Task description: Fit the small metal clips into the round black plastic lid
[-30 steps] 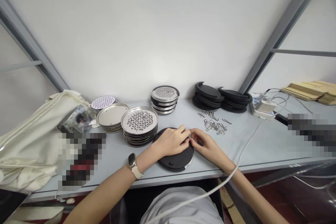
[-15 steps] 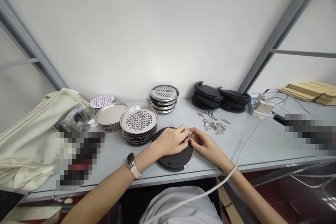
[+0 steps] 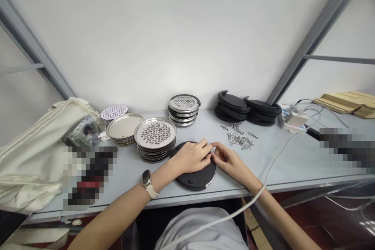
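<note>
A flat black round plastic base point(image 3: 190, 181) lies on the table in front of me, with a strip of silver metal edge at its lower right. My left hand point(image 3: 191, 158) rests across its top and grips it, fingers bent and tips at the right rim. At that rim my right hand point(image 3: 230, 162) is closed in a pinch, thumb and forefinger touching the left fingertips. A sliver of shiny metal shows between the two hands; whether it is a loose clip or the plate edge I cannot tell. Loose metal clips point(image 3: 238, 139) lie beyond my right hand.
Stacked metal grater plates point(image 3: 155, 134) and plain metal discs point(image 3: 124, 125) stand at left. Behind are a grater stack point(image 3: 184, 105) and black holders point(image 3: 233, 103). A power strip point(image 3: 293, 121) sits at right; its white cable point(image 3: 272, 166) crosses over my right forearm.
The hands stay at the same place on the black base. My right fingertips have shifted slightly, and a little more shiny metal shows between the hands.
</note>
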